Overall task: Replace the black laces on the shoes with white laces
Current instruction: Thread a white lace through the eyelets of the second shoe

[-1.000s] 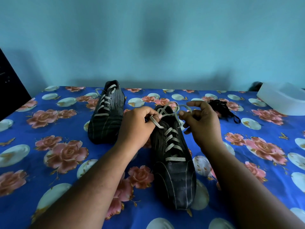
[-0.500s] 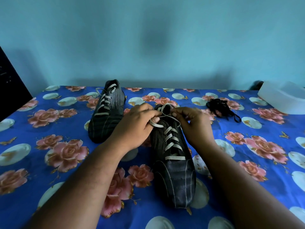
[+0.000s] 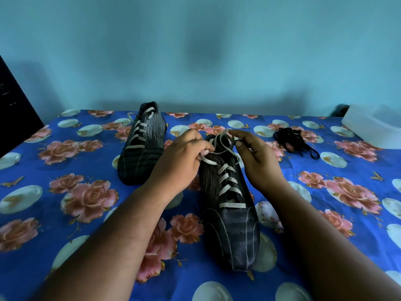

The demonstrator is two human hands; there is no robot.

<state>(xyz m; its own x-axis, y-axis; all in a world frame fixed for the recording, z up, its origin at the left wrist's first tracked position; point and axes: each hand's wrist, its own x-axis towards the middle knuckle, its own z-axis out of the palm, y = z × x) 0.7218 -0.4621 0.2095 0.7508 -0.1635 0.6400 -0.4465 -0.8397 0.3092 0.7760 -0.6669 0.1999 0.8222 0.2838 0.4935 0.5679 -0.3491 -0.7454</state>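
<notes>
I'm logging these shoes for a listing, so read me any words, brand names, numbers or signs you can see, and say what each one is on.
No readable text anywhere in the head view.
Near shoe: only stitched lines, no brand or number showing.
Far shoe: stripes only, no logo visible.
Dark object at the left edge: a few faint marks, too small and blurred to read.
White container: plain, no label visible.
Floral sheet: pattern only.

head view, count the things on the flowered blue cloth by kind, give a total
Dark striped shoes with white laces: 2, far one and near one
Heaps of loose black laces: 1
White plastic tubs: 1
Total: 4
</notes>
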